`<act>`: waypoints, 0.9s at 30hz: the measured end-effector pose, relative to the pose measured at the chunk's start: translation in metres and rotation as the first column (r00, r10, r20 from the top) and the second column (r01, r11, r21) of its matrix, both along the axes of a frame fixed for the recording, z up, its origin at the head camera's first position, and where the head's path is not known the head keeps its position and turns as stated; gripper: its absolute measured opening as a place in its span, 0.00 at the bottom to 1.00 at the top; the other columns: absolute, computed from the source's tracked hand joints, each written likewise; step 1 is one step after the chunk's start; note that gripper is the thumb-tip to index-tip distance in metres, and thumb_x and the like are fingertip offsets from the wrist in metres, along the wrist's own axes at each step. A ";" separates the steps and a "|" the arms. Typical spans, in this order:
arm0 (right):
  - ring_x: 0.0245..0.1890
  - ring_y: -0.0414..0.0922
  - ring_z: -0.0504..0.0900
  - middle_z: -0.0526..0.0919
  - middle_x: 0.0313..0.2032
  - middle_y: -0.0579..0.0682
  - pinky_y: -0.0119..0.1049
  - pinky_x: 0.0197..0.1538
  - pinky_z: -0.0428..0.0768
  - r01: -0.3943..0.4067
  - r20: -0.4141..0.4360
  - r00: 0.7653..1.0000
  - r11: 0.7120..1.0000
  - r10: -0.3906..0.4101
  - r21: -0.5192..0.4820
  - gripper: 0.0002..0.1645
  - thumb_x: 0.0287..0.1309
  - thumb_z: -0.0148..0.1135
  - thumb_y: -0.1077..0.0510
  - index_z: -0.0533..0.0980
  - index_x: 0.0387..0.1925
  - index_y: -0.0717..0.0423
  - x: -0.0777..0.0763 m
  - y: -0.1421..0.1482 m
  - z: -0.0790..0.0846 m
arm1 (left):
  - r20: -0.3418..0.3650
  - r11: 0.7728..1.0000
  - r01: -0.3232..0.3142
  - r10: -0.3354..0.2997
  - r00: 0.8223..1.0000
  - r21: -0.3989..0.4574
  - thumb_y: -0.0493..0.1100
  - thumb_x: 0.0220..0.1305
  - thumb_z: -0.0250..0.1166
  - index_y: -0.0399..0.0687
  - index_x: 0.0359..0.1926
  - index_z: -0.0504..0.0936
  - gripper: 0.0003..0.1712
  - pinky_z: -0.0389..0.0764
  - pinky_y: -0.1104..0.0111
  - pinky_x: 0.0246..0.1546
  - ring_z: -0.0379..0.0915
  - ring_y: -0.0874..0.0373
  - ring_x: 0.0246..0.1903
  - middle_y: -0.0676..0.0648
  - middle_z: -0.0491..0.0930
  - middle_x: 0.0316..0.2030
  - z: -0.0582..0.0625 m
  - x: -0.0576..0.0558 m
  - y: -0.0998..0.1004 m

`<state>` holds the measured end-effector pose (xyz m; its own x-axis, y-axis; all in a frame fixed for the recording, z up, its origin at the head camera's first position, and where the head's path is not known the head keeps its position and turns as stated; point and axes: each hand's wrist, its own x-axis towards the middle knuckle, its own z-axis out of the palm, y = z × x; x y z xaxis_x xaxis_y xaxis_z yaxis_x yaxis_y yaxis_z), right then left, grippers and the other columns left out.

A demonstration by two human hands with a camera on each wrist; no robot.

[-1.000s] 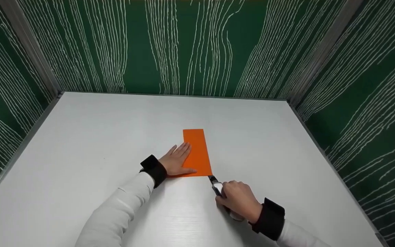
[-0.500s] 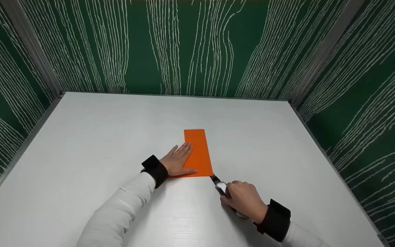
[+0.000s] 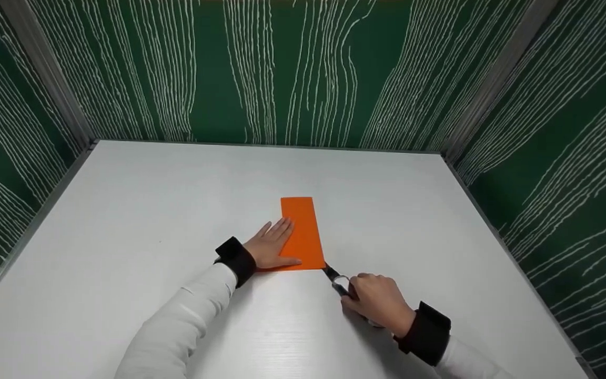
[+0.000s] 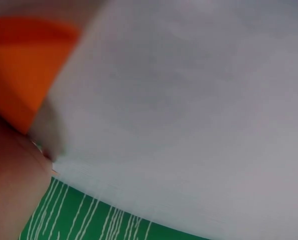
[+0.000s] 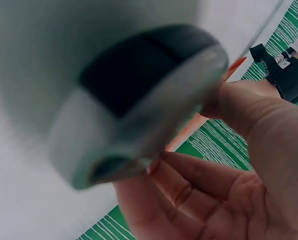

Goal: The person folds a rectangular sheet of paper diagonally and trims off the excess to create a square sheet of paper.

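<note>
Orange paper sheet: flat on the white table. Left hand: spread, pressing the sheet's near left part. Right hand: apart, wrapped round a black-and-white handheld tool, possibly a knife; my wrist view blurs it. Dark tip: at the near right corner. Risks I log: pivoting, that side being unpinned; tearing, should the tip snag.

Left fingers straight, right fingers curled
</note>
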<state>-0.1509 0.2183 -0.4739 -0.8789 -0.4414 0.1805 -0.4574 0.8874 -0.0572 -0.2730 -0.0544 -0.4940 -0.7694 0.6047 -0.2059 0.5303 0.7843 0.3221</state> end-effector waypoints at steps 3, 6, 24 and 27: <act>0.16 0.37 0.68 0.70 0.17 0.43 0.30 0.18 0.65 -0.014 -0.001 1.000 1.000 0.014 0.001 0.21 0.52 0.76 0.51 0.72 0.17 0.51 -0.004 0.003 0.000 | 0.002 1.000 -0.005 0.005 1.000 -0.015 0.71 0.72 0.52 0.42 0.83 0.38 0.57 0.37 0.50 0.84 0.30 0.49 0.84 0.42 0.35 0.84 -0.001 -0.001 0.000; 0.16 0.36 0.64 0.69 0.17 0.43 0.29 0.18 0.63 -0.032 -0.014 0.999 0.999 0.032 0.008 0.20 0.53 0.76 0.52 0.73 0.19 0.52 -0.009 0.008 0.001 | 0.007 1.000 -0.008 0.008 1.000 -0.019 0.72 0.72 0.52 0.42 0.83 0.38 0.58 0.36 0.50 0.84 0.30 0.49 0.84 0.43 0.34 0.84 -0.001 -0.002 0.000; 0.17 0.37 0.62 0.67 0.17 0.44 0.29 0.19 0.61 -0.053 -0.056 0.997 0.998 0.054 0.014 0.19 0.54 0.75 0.52 0.73 0.20 0.53 -0.025 0.013 -0.006 | -0.005 1.000 0.002 -0.002 1.000 0.004 0.68 0.74 0.53 0.37 0.82 0.41 0.55 0.40 0.48 0.84 0.33 0.46 0.84 0.39 0.38 0.83 0.007 0.005 0.001; 0.17 0.37 0.62 0.67 0.17 0.44 0.30 0.19 0.61 -0.056 -0.065 0.996 0.998 0.057 0.018 0.19 0.55 0.74 0.52 0.73 0.20 0.53 -0.028 0.012 -0.006 | -0.001 1.000 0.004 -0.004 1.000 0.009 0.68 0.74 0.53 0.37 0.82 0.41 0.55 0.40 0.48 0.84 0.33 0.46 0.84 0.39 0.37 0.84 0.007 0.005 0.001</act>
<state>-0.1787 0.2306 -0.4804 -0.8388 -0.4937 0.2296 -0.5095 0.8604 -0.0114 -0.2679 -0.0530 -0.4872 -0.7671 0.6098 -0.1995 0.5337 0.7790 0.3291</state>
